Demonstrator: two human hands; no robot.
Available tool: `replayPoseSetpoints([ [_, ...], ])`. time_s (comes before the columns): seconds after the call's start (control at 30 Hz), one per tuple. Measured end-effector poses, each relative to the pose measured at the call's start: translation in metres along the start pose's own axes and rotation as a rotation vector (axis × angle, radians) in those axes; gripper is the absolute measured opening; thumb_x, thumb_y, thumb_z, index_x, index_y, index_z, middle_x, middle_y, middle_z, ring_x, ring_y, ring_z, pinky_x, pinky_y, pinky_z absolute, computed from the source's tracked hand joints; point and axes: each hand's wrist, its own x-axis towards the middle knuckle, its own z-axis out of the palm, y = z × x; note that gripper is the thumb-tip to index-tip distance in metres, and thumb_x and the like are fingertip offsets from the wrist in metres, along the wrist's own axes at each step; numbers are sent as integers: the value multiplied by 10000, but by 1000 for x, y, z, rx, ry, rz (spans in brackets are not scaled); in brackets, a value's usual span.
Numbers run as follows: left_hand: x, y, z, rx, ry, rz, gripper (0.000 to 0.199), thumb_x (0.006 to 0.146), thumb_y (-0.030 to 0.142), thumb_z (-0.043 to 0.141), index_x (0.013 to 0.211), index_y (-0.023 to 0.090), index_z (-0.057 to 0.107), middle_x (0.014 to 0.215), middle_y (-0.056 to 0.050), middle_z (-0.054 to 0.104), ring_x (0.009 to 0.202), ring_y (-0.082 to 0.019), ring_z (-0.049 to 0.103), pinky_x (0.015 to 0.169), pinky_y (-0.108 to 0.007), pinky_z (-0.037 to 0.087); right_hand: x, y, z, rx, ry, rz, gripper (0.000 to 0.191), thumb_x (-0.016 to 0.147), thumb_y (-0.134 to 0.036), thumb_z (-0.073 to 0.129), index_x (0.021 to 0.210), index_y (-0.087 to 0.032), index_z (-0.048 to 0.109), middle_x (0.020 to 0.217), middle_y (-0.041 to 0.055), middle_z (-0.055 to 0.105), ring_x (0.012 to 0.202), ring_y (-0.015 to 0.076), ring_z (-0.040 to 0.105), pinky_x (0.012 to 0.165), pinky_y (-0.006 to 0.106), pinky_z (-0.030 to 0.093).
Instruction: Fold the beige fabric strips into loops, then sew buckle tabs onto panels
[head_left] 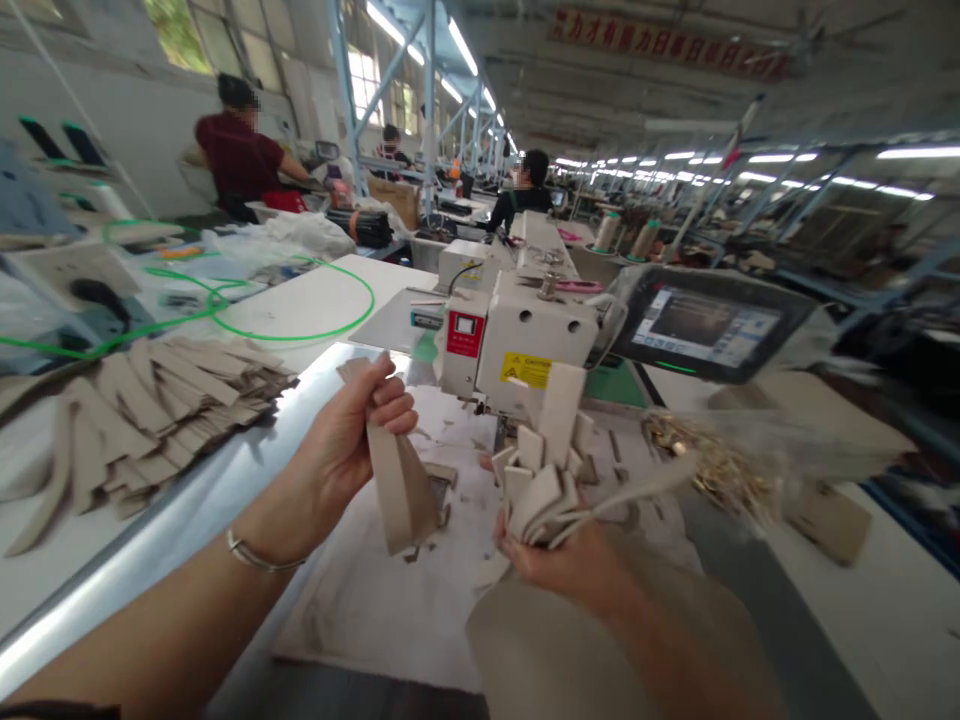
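Observation:
My left hand [375, 415] is closed in a fist around a beige strip [397, 490], which hangs down over the white work cloth [360, 610]. A bundle of several beige strips [551, 440] stands up from my right hand [562, 565], whose fingers wrap round its lower part. One longer strip sticks out of that bundle to the right. Directly behind both hands is an industrial sewing machine [525, 330] with red and yellow labels. Small scraps and a small flat frame [441, 482] lie on the cloth between my hands.
A large pile of beige strips [150, 420] covers the left table. Right of the machine stand a control screen [705, 325] and a clear bag of gold-coloured hardware [712, 460]. A green cord [300, 335] loops across the left side. Several people work farther back.

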Motion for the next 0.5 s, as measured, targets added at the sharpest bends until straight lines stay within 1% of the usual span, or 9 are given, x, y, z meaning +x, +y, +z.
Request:
replayPoseSetpoints([
  [0.07,1,-23,14,-12,-44,-24,484,735,290,849,698,207,373,542,122,283,396,2,231,353,-118,277,3,-4,-2,149,-243,52,61,675,-279,644,719,-238,642,690,-2,707,646,190,693,616,277,602],
  [0.1,1,-34,19,-6,-58,-15,494,714,312,859,713,213,375,524,129,286,386,-3,229,353,-124,263,4,-6,-4,203,-328,82,58,671,-275,639,705,-229,636,682,-5,697,647,184,682,614,271,592],
  [0.17,3,-53,28,10,-54,37,489,685,369,860,752,227,397,485,139,292,369,-18,232,358,-141,248,4,-5,-7,243,-397,130,78,661,-268,647,714,-211,651,687,-4,695,641,175,665,594,255,570],
  [0.23,6,-66,35,35,-25,105,489,674,420,845,745,233,398,474,133,329,362,-28,261,370,-165,260,4,-1,-6,237,-406,160,112,652,-250,660,752,-201,669,706,-2,706,629,169,659,570,243,554],
  [0.33,13,-77,42,85,40,177,495,633,446,856,738,238,419,495,114,410,377,-50,349,392,-204,291,5,8,0,166,-359,160,104,648,-241,671,744,-201,669,679,-6,697,599,168,646,548,240,539],
  [0.43,15,-86,44,111,75,191,516,554,424,900,790,248,476,552,92,490,441,-88,460,446,-239,369,7,12,6,107,-258,124,101,649,-264,687,727,-201,681,671,2,698,607,186,652,566,261,556],
  [0.5,10,-94,43,121,71,176,517,540,414,906,827,249,509,617,71,541,507,-106,515,507,-257,425,8,12,8,97,-174,95,119,657,-284,686,742,-202,700,704,16,718,651,210,675,607,287,580],
])
